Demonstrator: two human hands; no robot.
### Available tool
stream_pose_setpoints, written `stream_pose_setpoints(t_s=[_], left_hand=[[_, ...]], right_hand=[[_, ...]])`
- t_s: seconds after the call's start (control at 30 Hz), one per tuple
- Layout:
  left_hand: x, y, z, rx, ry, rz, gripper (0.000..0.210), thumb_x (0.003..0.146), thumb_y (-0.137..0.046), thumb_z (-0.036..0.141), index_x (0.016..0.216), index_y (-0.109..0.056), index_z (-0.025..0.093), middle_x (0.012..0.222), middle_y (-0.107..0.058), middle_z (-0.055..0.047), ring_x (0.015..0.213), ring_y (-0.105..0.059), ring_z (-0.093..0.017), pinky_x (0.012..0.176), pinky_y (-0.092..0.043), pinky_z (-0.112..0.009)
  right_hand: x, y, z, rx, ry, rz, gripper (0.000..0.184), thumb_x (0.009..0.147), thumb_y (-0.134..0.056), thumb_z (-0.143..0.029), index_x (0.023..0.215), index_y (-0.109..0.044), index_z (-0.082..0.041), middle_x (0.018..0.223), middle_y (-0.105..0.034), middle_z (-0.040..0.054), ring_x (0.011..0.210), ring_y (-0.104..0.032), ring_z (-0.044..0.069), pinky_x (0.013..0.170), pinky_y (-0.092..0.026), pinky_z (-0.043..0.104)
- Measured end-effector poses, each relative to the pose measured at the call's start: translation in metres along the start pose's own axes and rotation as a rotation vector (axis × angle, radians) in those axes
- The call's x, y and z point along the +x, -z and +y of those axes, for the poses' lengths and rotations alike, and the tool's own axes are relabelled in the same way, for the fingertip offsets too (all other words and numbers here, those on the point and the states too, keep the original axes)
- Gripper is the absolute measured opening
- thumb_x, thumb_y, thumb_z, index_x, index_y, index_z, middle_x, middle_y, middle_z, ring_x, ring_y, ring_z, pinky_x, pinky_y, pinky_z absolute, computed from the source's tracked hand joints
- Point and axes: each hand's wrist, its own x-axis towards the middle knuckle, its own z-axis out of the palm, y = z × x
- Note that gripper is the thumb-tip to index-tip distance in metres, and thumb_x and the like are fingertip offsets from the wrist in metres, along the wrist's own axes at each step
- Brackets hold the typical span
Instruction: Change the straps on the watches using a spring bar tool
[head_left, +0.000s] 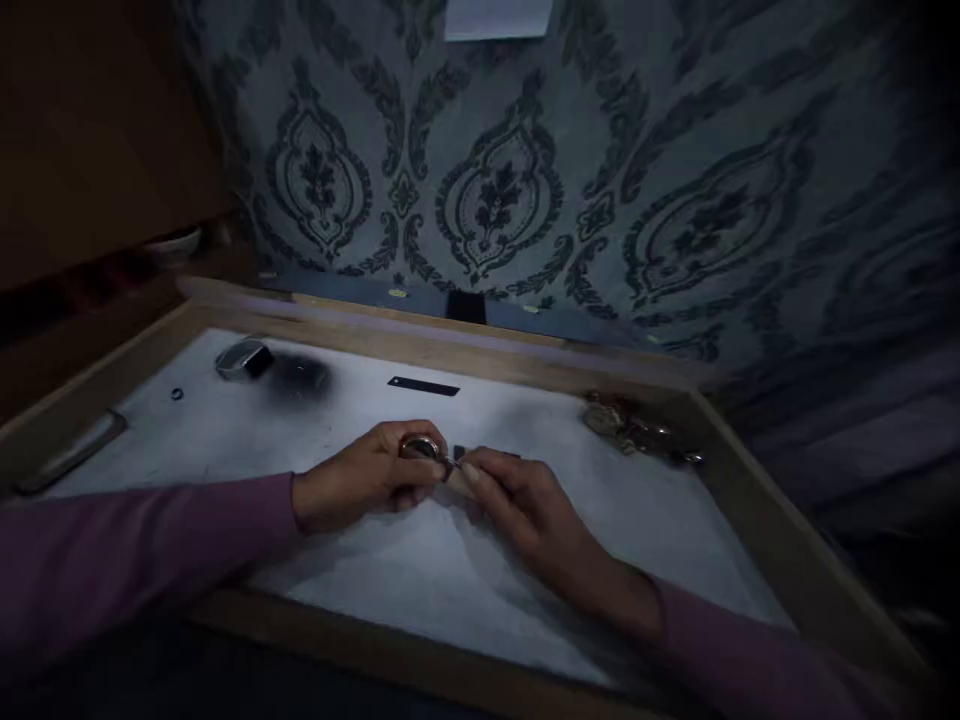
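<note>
In my left hand [375, 470] is a small round metal watch case [421, 448], its shiny rim facing up between thumb and fingers. My right hand [517, 495] is closed in a pinch at the right side of the case. A thin bit of metal [451, 462] shows between its fingertips and the case; what it belongs to is hidden. Just behind the right fingers lies a dark flat piece [487, 453], partly covered. Further back, a dark flat strip [424, 386] with a hole at one end lies on the white surface.
A wooden tray-like frame [450, 345] surrounds the white surface [360, 570]. Toward the left are a silvery block [244, 358], a black smudge [300, 378], a small dark ring [177, 394] and a curved-edged object [82, 452]. A watch with a metal band [637, 428] lies at right. Patterned fabric [495, 190] hangs behind.
</note>
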Motion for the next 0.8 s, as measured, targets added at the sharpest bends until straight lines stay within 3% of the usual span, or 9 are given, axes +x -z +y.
stream_pose_setpoints(t_s=[0.8], left_hand=[[0.001, -0.0001, -0.0008, 0.022, 0.043, 0.011, 0.017, 0.074, -0.065, 0.024, 0.08, -0.051, 0.016, 0.051, -0.048, 0.008, 0.043, -0.036, -0.004, 0.043, -0.022, -0.019]], right_hand=[[0.0034, -0.0033, 0.0022, -0.03, 0.041, 0.036, 0.032, 0.096, -0.041, -0.026, 0.068, -0.055, -0.018, 0.056, -0.052, -0.002, 0.052, -0.049, 0.011, 0.052, -0.037, 0.023]])
